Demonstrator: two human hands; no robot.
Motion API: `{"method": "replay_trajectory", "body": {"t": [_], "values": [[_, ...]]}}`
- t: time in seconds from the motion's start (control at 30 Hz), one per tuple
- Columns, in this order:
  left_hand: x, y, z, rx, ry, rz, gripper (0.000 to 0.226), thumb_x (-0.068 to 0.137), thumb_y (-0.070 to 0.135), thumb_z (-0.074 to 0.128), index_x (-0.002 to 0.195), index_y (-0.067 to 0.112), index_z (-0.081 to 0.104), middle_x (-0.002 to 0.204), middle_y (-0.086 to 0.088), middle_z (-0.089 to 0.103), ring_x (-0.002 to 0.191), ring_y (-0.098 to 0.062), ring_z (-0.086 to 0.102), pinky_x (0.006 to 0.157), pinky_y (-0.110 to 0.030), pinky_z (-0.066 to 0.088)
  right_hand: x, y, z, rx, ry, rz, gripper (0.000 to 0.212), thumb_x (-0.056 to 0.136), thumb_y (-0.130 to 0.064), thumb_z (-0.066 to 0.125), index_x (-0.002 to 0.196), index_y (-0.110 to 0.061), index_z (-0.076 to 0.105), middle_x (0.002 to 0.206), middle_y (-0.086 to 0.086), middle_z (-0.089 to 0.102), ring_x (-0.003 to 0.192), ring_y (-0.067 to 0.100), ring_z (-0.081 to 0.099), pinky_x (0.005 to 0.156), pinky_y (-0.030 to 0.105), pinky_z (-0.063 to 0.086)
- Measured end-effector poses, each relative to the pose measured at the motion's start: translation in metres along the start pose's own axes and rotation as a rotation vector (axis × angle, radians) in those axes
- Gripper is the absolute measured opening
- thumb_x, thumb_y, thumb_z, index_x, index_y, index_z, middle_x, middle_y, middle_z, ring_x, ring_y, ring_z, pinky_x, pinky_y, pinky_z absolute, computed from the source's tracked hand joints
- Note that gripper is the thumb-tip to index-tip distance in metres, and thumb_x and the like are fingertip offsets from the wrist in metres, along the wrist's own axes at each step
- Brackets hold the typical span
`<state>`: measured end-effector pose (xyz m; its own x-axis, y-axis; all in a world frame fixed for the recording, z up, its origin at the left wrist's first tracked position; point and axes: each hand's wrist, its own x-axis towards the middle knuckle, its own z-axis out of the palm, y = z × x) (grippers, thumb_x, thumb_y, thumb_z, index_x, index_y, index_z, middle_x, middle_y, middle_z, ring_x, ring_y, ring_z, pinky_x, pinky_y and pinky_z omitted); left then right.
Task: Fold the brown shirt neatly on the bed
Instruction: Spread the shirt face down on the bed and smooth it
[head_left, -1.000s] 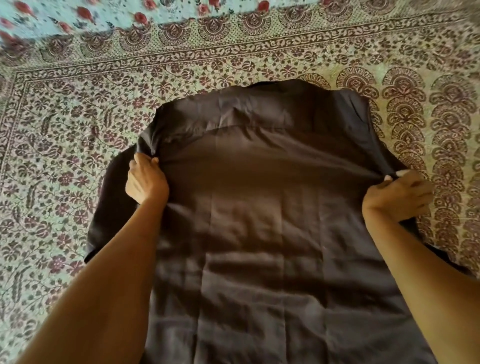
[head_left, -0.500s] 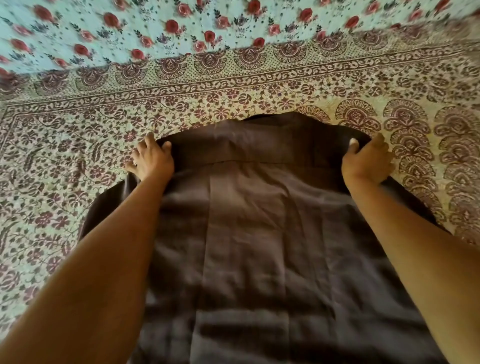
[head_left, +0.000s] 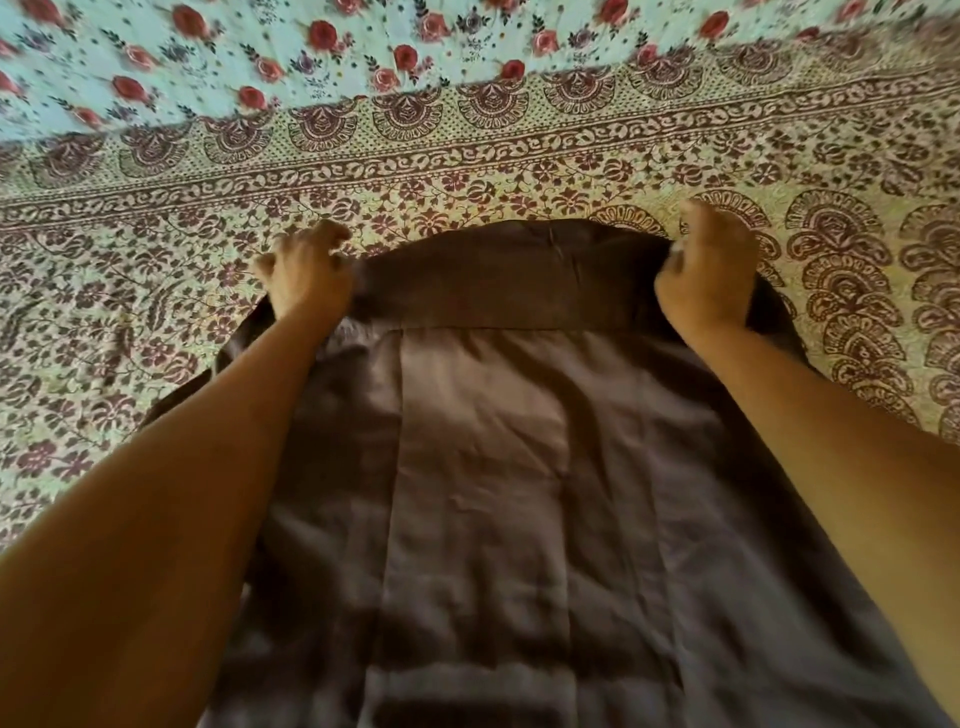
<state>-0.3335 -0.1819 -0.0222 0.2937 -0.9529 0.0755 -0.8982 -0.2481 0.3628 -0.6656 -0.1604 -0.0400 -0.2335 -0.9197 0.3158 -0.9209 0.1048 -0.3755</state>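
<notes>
Head view: patterned bedsheet (head_left: 156, 291) surrounds brown shirt (head_left: 493, 467).

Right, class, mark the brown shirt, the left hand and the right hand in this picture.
brown shirt (head_left: 483, 467): head view, on the flat back panel between the forearms.
left hand (head_left: 306, 278): head view, on the back of the hand.
right hand (head_left: 709, 275): head view, on the back of the hand.

1. The brown shirt (head_left: 519, 467) lies spread flat with its back up, marked by long lengthwise creases.
2. Its yoke band stretches between the left hand (head_left: 306, 275) and the right hand (head_left: 711, 280), and each hand grips a shoulder corner.
3. A sleeve trails outward below the left hand.
4. The bed (head_left: 156, 312), covered in a maroon floral print, shows beyond both hands.
</notes>
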Motion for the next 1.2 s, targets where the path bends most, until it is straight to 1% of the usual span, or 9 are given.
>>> {"method": "replay_trajectory", "body": {"t": [0.2, 0.3, 0.37, 0.5, 0.6, 0.7, 0.9, 1.1, 1.2], "values": [[0.013, 0.052, 0.018, -0.106, -0.383, 0.167, 0.026, 0.095, 0.029, 0.048, 0.116, 0.021, 0.061, 0.111, -0.006, 0.062, 0.109, -0.024, 0.054, 0.104, -0.041, 0.032, 0.032, -0.052, 0.011, -0.017, -0.459, 0.0, 0.045, 0.093, -0.05, 0.039, 0.096, -0.008, 0.055, 0.091, 0.017, 0.059, 0.09, 0.034, 0.056, 0.078, 0.04, 0.041], [0.018, 0.053, 0.008, -0.191, -0.528, 0.254, 0.023, 0.092, 0.015, 0.056, 0.106, 0.0, 0.065, 0.085, -0.014, 0.064, 0.078, -0.021, 0.056, 0.071, -0.025, 0.04, 0.034, -0.055, 0.002, 0.053, -0.523, -0.044, 0.035, 0.087, -0.045, 0.056, 0.096, -0.01, 0.055, 0.086, 0.008, 0.054, 0.089, 0.031, 0.057, 0.072, 0.034, 0.037], [0.02, 0.054, -0.003, -0.231, -0.428, 0.284, 0.021, 0.09, 0.013, 0.058, 0.103, -0.002, 0.066, 0.072, -0.008, 0.059, 0.067, -0.016, 0.05, 0.061, -0.023, 0.034, 0.034, -0.054, -0.005, 0.182, -0.37, -0.064, 0.03, 0.088, -0.033, 0.058, 0.103, -0.008, 0.054, 0.09, 0.01, 0.059, 0.089, 0.032, 0.058, 0.07, 0.034, 0.038], [0.012, 0.059, -0.014, -0.256, -0.047, 0.301, 0.02, 0.087, 0.011, 0.056, 0.105, 0.012, 0.064, 0.103, -0.012, 0.068, 0.096, -0.027, 0.06, 0.078, -0.03, 0.043, 0.019, -0.063, -0.009, 0.162, 0.134, -0.366, 0.008, 0.085, -0.004, 0.052, 0.093, -0.004, 0.053, 0.069, 0.01, 0.057, 0.063, 0.034, 0.055, 0.063, 0.032, 0.028], [0.004, 0.048, -0.007, -0.155, -0.195, 0.248, 0.034, 0.081, 0.006, 0.051, 0.106, 0.025, 0.065, 0.102, -0.01, 0.068, 0.095, -0.03, 0.062, 0.082, -0.037, 0.051, 0.005, -0.057, -0.001, 0.059, 0.024, -0.272, 0.021, 0.081, 0.001, 0.052, 0.1, -0.01, 0.05, 0.084, 0.008, 0.06, 0.08, 0.032, 0.057, 0.074, 0.037, 0.037], [0.0, 0.036, -0.001, -0.051, -0.325, 0.181, 0.026, 0.084, 0.018, 0.055, 0.105, 0.028, 0.066, 0.099, -0.01, 0.067, 0.096, -0.032, 0.061, 0.085, -0.039, 0.05, 0.0, -0.047, 0.002, 0.094, -0.161, -0.073, 0.03, 0.086, -0.016, 0.056, 0.113, -0.01, 0.045, 0.102, 0.012, 0.06, 0.097, 0.033, 0.056, 0.085, 0.04, 0.039], [0.008, 0.046, 0.006, -0.144, -0.294, 0.169, 0.023, 0.088, 0.034, 0.057, 0.108, 0.027, 0.067, 0.103, -0.005, 0.068, 0.1, -0.027, 0.059, 0.093, -0.041, 0.046, 0.025, -0.058, 0.009, -0.003, -0.384, 0.028, 0.034, 0.095, -0.033, 0.046, 0.116, -0.009, 0.055, 0.11, 0.016, 0.063, 0.106, 0.035, 0.056, 0.087, 0.038, 0.041], [0.021, 0.05, 0.014, -0.037, -0.1, 0.032, 0.019, 0.085, 0.037, 0.062, 0.097, 0.024, 0.069, 0.102, -0.006, 0.068, 0.102, -0.026, 0.058, 0.102, -0.044, 0.035, 0.032, -0.046, 0.014, -0.064, -0.208, 0.136, 0.034, 0.088, -0.035, 0.058, 0.113, -0.012, 0.06, 0.114, 0.016, 0.06, 0.117, 0.036, 0.044, 0.097, 0.041, 0.034], [0.012, 0.034, 0.018, 0.057, 0.059, 0.057, 0.021, 0.085, 0.024, 0.06, 0.106, 0.024, 0.061, 0.118, -0.005, 0.06, 0.115, -0.025, 0.05, 0.102, -0.043, 0.027, 0.017, -0.032, 0.012, -0.217, -0.04, 0.126, 0.028, 0.087, -0.023, 0.058, 0.113, -0.013, 0.053, 0.121, 0.016, 0.05, 0.119, 0.034, 0.038, 0.101, 0.044, 0.028]]}}
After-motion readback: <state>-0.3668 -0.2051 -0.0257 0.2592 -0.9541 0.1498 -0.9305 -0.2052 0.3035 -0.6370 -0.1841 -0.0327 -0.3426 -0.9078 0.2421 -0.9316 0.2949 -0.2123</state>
